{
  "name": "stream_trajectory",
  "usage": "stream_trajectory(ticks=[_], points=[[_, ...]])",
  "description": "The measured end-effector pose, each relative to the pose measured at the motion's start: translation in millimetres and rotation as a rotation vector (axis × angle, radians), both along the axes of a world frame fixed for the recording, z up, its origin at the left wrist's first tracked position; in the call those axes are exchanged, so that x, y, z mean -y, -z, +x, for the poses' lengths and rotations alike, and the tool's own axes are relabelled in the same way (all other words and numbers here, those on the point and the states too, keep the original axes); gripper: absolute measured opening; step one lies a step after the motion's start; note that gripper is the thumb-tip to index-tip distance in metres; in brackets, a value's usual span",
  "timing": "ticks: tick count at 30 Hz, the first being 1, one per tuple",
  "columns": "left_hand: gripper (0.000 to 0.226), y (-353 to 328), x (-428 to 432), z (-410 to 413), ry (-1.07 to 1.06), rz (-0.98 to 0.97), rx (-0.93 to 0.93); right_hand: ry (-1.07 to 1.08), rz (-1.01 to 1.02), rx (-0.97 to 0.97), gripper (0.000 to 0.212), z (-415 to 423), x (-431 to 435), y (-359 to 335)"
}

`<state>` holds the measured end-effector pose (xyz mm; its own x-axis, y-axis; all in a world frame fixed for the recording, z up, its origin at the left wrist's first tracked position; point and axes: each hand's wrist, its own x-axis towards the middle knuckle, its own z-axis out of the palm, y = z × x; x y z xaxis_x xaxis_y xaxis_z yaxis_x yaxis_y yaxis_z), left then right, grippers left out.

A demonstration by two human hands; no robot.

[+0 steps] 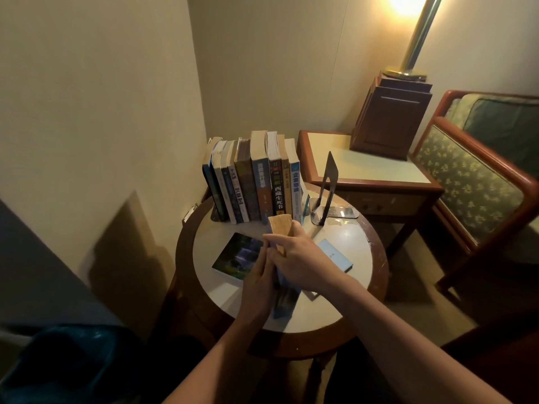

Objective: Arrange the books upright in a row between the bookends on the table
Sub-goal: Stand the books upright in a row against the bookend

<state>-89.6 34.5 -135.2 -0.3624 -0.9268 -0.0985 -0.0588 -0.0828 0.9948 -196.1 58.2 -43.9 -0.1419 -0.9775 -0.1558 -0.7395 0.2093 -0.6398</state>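
A round table [320, 310] with a pale top and a dark wooden rim is seen from above. A blue bin [67, 365] lined with a bag is set on the floor at lower left; what it holds cannot be told.

A row of books [256, 182] is stood upright at the back of the table, with the spines turned to the viewer. The row is propped at its left end by the left bookend [215, 214], which is mostly hidden. The right bookend [328, 185] is set apart from the last spine, so a gap is left there.

A blue-covered book [287, 301] is held tilted above the middle of the table, its page edge raised towards that gap. It is clasped from the right by the right hand [300, 258], fingers curled over its upper part, and gripped at its left side by the left hand [258, 284].

A forest-covered book [233, 258] and a pale blue book [338, 256] are laid flat on either side of the hands.
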Motion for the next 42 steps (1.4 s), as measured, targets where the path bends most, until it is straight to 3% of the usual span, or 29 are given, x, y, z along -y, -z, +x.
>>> stream_trajectory(ticks=[3,7,13,17,20,25,30,36,42], points=[[0.028,9,1,1,0.021,-0.029,0.055,-0.013,-0.001,-0.086,0.033,4,-3,-1],[0.048,6,-2,5,0.106,-0.198,0.218,-0.001,0.039,-0.176,0.031,5,-4,0],[0.041,5,4,1,0.128,-0.049,0.095,0.060,0.003,-0.258,0.025,-4,1,1],[0.031,4,17,4,0.231,-0.036,0.134,0.095,-0.032,-0.186,0.030,-23,-7,4],[0.040,9,35,6,0.275,-0.115,0.285,0.143,-0.079,-0.173,0.036,-40,-12,12],[0.056,39,78,7,0.179,-0.393,0.800,0.233,-0.168,-0.195,0.038,-75,-16,8],[0.072,75,113,15,0.316,-0.410,1.193,0.309,-0.323,-0.357,0.037,-110,-2,-10],[0.069,98,120,17,0.209,-0.569,1.210,0.292,-0.416,-0.509,0.040,-131,47,-29],[0.067,101,146,12,0.221,-0.627,1.219,0.243,-0.342,-0.543,0.042,-135,116,-28]])
